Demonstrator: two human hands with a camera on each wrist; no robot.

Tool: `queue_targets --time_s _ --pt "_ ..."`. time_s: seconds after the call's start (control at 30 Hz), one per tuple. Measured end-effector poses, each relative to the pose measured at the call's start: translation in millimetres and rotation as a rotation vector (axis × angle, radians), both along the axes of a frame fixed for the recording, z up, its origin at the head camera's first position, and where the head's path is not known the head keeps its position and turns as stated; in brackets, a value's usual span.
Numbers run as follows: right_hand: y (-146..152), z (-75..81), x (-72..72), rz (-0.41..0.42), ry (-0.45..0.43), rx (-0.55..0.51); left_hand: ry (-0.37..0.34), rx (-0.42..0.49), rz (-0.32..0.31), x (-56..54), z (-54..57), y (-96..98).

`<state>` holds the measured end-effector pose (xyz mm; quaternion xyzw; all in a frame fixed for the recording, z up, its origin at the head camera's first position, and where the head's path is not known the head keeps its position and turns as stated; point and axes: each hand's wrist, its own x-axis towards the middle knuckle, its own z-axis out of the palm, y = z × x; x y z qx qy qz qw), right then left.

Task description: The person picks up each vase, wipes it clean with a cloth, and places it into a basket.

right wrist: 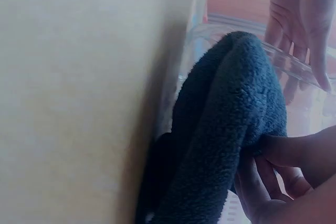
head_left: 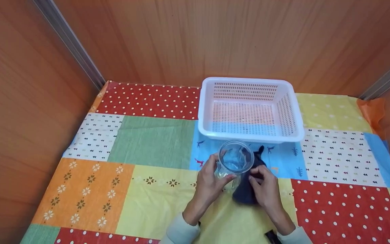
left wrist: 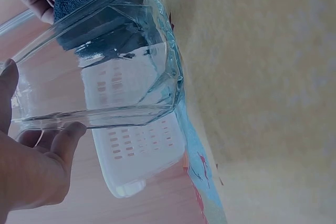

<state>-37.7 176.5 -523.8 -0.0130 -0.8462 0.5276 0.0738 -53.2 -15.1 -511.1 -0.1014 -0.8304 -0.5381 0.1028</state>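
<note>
A clear glass jar (head_left: 236, 157) with a round, open mouth stands in front of the white basket. My left hand (head_left: 209, 179) grips it near the rim, thumb on the near side, as the left wrist view also shows with the jar (left wrist: 121, 114) and hand (left wrist: 42, 166). Beside the jar on the right hangs a dark blue fuzzy cloth (head_left: 245, 193). My right hand (head_left: 265, 186) pinches that cloth between thumb and fingers. In the right wrist view the folded cloth (right wrist: 220, 119) hides part of the jar.
A white perforated plastic basket (head_left: 251, 137) sits just beyond the hands. A patchwork cloth (head_left: 154, 142) covers the table. Wood-grain panels (head_left: 181, 40) enclose the back and both sides.
</note>
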Motion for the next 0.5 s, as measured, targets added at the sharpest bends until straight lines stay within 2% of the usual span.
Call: queue_targets --time_s 0.2,0.5 --pt "2.4 -6.1 -0.7 0.007 0.001 0.025 0.001 -0.008 -0.011 -0.8 0.1 0.9" --pt "3.4 -3.9 -1.5 0.032 -0.01 0.055 0.01 0.008 -0.014 -0.3 -1.8 0.8"
